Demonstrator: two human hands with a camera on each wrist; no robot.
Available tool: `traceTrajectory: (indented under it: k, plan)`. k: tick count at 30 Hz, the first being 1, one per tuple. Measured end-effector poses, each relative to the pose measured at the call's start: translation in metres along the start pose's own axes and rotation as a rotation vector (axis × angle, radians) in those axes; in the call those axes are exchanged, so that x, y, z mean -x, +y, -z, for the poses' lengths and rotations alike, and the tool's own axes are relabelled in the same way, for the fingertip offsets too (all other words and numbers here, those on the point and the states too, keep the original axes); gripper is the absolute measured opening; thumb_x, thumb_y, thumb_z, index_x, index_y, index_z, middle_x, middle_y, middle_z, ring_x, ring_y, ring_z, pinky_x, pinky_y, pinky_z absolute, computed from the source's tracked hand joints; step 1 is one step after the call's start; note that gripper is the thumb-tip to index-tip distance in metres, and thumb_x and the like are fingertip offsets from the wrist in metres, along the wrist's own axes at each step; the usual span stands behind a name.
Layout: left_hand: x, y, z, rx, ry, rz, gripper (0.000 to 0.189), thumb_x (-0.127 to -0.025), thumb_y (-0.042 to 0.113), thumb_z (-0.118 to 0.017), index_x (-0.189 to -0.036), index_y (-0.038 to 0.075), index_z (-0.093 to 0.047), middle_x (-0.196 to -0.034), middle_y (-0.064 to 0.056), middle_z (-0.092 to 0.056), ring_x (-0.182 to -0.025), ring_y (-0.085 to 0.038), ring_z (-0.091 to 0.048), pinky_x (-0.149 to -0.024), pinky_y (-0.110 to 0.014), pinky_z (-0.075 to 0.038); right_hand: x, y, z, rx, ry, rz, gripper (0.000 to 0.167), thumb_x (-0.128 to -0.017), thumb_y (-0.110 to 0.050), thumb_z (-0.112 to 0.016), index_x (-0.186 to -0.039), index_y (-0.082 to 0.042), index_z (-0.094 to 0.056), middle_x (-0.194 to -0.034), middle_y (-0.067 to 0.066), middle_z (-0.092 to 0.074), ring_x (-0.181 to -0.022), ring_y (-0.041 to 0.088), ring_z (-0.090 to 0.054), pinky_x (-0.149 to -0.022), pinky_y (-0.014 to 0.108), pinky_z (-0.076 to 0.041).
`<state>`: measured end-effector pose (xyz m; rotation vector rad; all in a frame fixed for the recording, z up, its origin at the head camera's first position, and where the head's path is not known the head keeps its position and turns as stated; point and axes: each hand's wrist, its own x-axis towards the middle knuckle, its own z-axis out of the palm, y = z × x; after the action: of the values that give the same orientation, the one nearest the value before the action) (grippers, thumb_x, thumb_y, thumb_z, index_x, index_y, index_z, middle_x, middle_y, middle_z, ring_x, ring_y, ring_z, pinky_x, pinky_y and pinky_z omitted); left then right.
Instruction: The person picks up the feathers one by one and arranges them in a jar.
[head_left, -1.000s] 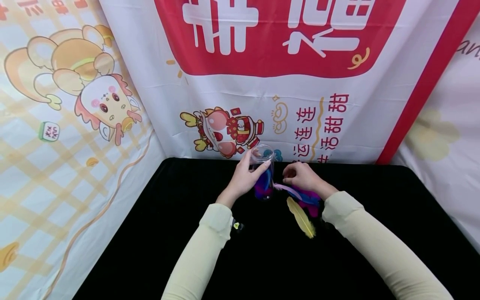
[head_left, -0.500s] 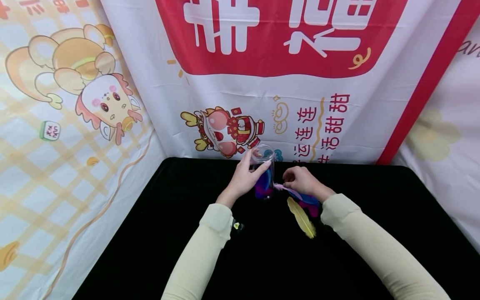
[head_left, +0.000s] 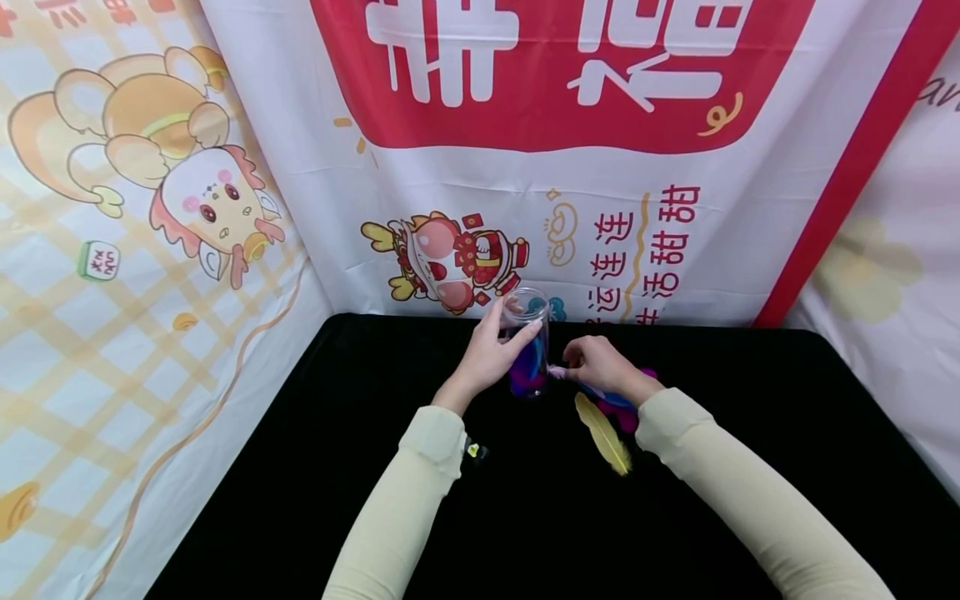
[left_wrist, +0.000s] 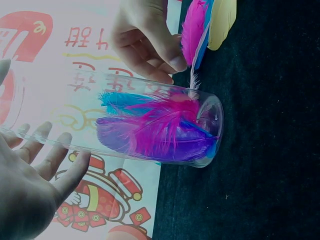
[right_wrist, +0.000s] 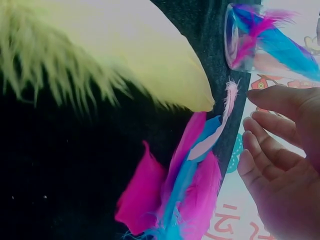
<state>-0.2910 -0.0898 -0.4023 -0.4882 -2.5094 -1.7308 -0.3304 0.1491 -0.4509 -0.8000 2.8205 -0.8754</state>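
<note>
My left hand point(head_left: 487, 354) holds a tall clear jar point(left_wrist: 30, 107) around its upper part, upright on the black table. Inside the jar's bottom lie purple, magenta and blue feathers point(left_wrist: 160, 130). Beside it on the right, my right hand point(head_left: 603, 365) hovers low with loosely bent fingers and nothing between them. Its thumb and fingertips point(right_wrist: 257, 97) are right by a pale pink feather point(right_wrist: 229, 102), whose fluffy end points at the jar. That feather lies over a blue feather point(right_wrist: 180, 192) and magenta feathers point(right_wrist: 202, 195).
A yellow feather point(head_left: 603, 435) lies nearest the person, in front of the loose pile. The black cloth-covered table point(head_left: 480, 533) ends at a printed white and red backdrop point(head_left: 420, 179) just behind the jar. Another printed sheet point(head_left: 112, 350) hangs at the left.
My right hand has lowered slightly and come nearer the person, now covering part of the pale pink feather in the head view. My left hand and the jar have stayed put.
</note>
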Motion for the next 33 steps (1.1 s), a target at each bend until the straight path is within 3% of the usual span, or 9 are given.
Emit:
traceTrajectory:
  k: [11,16,21,33]
  plan:
    - [-0.001,-0.001,0.001,-0.003,-0.007,0.007,0.082,-0.096,0.059,-0.063,-0.16,0.02,-0.029,-0.153,-0.008,-0.046,-0.134,-0.024,-0.053,-0.108,-0.048,-0.047,-0.005,-0.002,-0.009,0.046,0.024,0.025,0.013,-0.083,-0.008,-0.079,-0.091,0.0,-0.073,-0.083,0.005,-0.072,-0.075,0.017,-0.063,-0.071,0.039,-0.055]
    - [-0.001,-0.001,0.001,0.004,-0.008,0.008,0.081,-0.096,0.059,-0.063,-0.16,0.021,-0.03,-0.153,-0.005,-0.045,-0.133,-0.023,-0.053,-0.108,-0.048,-0.047,-0.006,-0.003,-0.014,0.063,0.055,0.025,0.017,-0.089,-0.016,-0.079,-0.086,-0.001,-0.072,-0.08,0.005,-0.069,-0.07,0.018,-0.06,-0.069,0.039,-0.053]
    - [-0.002,-0.002,0.001,0.005,-0.016,0.002,0.081,-0.097,0.058,-0.063,-0.16,0.02,-0.03,-0.154,-0.007,-0.044,-0.133,-0.023,-0.054,-0.109,-0.048,-0.046,-0.005,-0.003,-0.017,0.067,0.083,0.024,0.018,-0.087,-0.016,-0.081,-0.085,0.0,-0.072,-0.078,0.005,-0.07,-0.069,0.018,-0.06,-0.068,0.04,-0.054]
    - [-0.002,-0.003,0.001,-0.008,-0.014,-0.006,0.08,-0.097,0.057,-0.063,-0.16,0.02,-0.029,-0.156,-0.008,-0.042,-0.132,-0.023,-0.054,-0.11,-0.048,-0.046,-0.011,0.003,-0.02,0.073,0.065,-0.044,0.012,-0.084,-0.011,-0.081,-0.086,-0.002,-0.073,-0.081,0.006,-0.072,-0.076,0.021,-0.065,-0.073,0.041,-0.056]
